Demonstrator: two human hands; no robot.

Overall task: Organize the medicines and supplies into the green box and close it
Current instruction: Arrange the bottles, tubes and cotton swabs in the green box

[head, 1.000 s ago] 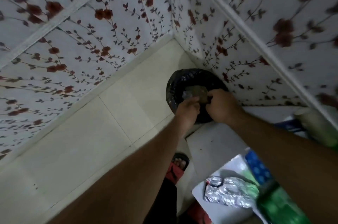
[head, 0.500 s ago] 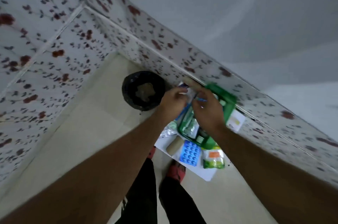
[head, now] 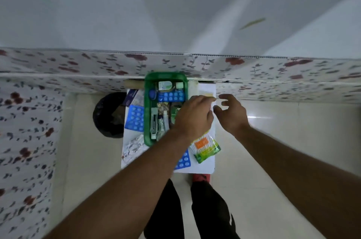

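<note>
While the floral-papered wall [head: 273, 70] runs across behind everything, a small white desk [head: 203, 166] stands against it on the pale tiled floor [head: 273, 151], with a black-lined bin [head: 106, 115] just to its left. On the desk sits the green box [head: 147, 121], open-topped, its far end touching the wall. Both hands are over the desk's right side: the left hand [head: 192, 116] hangs over the box's right edge, covering that corner, fingers bent downward, and I cannot tell whether it grips anything. The right hand [head: 231, 111] is just beside it, off the box entirely, fingers loosely spread and curled with nothing in them. Between the two hands lies a white sheet of paper [head: 208, 89] near the wall.

Inside the box lie a blue pill strip [head: 172, 96] crosswise, a small clear bottle [head: 165, 85] at the far end, and a long white tube [head: 154, 122] lengthwise beside it. Outside, another blue pill sheet [head: 134, 117] lies left of the box, a silvery foil strip [head: 134, 144] nearer the front corner, and a green and orange packet [head: 207, 148] near the left wrist.
</note>
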